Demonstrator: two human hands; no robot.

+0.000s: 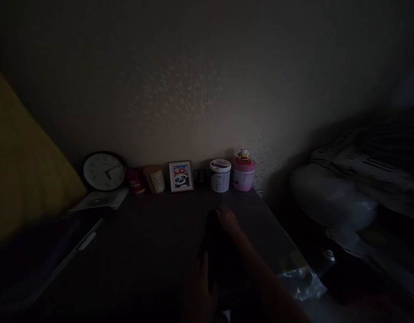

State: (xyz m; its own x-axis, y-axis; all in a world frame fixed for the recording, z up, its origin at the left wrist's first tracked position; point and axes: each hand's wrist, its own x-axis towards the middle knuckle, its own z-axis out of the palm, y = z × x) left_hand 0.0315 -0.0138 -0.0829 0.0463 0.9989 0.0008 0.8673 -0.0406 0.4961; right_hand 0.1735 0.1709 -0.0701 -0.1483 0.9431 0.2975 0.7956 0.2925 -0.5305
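Note:
The picture is very dark. A black object (pixel 222 253) stands or lies at the near middle of the dark table; its kind is lost in shadow. Over its far upper end my right hand (pixel 228 220) is closed, with the fingers bent round the edge. My left hand (pixel 200 280) is lower, at the object's left side. One of its fingers points up along that side, while the others vanish in the dark, so its grip cannot be made out.
Along the wall stand a round clock (pixel 104 172), a red container (pixel 136 181), a tan container (pixel 154 179), a framed panda picture (pixel 180 176), a white tub (pixel 220 177) and a pink tub (pixel 243 176) bearing a cat figurine (pixel 243 154). Yellow cloth (pixel 25 170) hangs left; wrapped bundles (pixel 334 193) lie right.

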